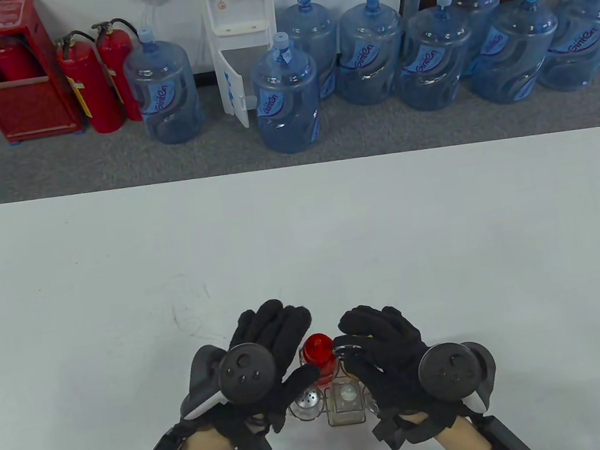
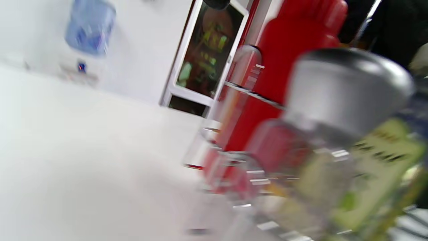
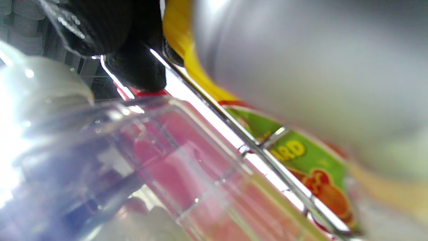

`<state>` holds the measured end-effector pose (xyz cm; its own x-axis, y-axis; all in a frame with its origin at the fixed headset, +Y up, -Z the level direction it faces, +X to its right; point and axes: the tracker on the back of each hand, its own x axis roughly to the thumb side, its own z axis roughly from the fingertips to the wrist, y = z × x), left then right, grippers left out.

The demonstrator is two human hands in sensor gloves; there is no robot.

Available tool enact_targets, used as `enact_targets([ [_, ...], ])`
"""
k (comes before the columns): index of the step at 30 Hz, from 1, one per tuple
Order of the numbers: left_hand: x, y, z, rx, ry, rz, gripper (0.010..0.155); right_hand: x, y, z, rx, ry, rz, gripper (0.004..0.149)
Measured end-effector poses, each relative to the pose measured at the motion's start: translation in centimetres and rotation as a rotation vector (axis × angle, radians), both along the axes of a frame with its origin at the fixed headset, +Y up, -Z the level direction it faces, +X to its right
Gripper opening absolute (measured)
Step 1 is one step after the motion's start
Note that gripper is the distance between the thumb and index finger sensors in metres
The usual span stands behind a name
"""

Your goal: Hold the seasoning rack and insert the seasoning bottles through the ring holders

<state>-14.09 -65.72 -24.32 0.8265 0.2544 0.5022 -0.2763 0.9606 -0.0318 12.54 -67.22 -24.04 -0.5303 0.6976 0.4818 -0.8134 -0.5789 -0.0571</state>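
Note:
A chrome wire seasoning rack (image 1: 347,348) stands near the table's front edge between both hands. In it are a red bottle (image 1: 319,348), a silver-lidded shaker (image 1: 309,401) and a clear square bottle (image 1: 347,399). My left hand (image 1: 293,348) grips the red bottle's top, with the fingers behind it and the thumb in front. My right hand (image 1: 363,336) holds the rack's top ring. The left wrist view shows the red bottle (image 2: 301,67) standing in a wire ring (image 2: 254,95) behind the shaker (image 2: 344,90). In the right wrist view a gloved fingertip (image 3: 137,70) touches the wire beside a yellow bottle (image 3: 294,150).
The white table (image 1: 110,270) stretches out around the rack. Beyond its far edge, on the floor, stand water jugs (image 1: 286,99), a water dispenser (image 1: 243,32) and red fire extinguishers (image 1: 89,82).

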Motion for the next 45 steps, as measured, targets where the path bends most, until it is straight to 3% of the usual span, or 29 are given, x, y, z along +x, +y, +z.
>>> enact_targets([
  [2,-1.3,-0.2,0.8,0.048,0.022,-0.084,0.082,0.0,0.0,0.0,0.002,-0.001,0.000,0.044],
  [8,-4.4,-4.4,2.4,-0.057,0.033,-0.219,0.087,-0.2,-0.4,-0.2,-0.010,0.008,0.010,0.044],
  [11,-5.1,-6.2,2.4,-0.081,0.022,-0.202,0.089,-0.4,-0.7,-0.2,-0.021,0.011,0.010,0.044],
  [13,-5.1,-6.6,2.5,-0.140,-0.005,-0.209,0.089,-0.5,-0.8,-0.1,-0.040,0.023,-0.004,0.044],
  [19,-5.7,-6.2,2.5,-0.114,0.009,-0.190,0.089,-1.5,-0.1,-1.3,-0.111,0.052,-0.012,0.044],
  [25,-6.4,-6.0,2.3,-0.102,0.036,-0.185,0.088,-3.0,1.9,-5.3,-0.125,0.041,0.010,0.044],
  [30,-6.8,-6.3,1.9,-0.125,0.045,-0.181,0.088,-4.0,2.3,-10.9,-0.187,0.023,0.008,0.044],
  [36,-7.1,-6.5,1.7,-0.142,0.042,-0.184,0.088,-4.5,1.1,-16.4,-0.244,0.000,0.008,0.045],
  [45,-7.3,-6.7,1.3,-0.168,0.046,-0.188,0.087,-4.9,-1.5,-19.9,-0.303,0.017,-0.002,0.045],
])
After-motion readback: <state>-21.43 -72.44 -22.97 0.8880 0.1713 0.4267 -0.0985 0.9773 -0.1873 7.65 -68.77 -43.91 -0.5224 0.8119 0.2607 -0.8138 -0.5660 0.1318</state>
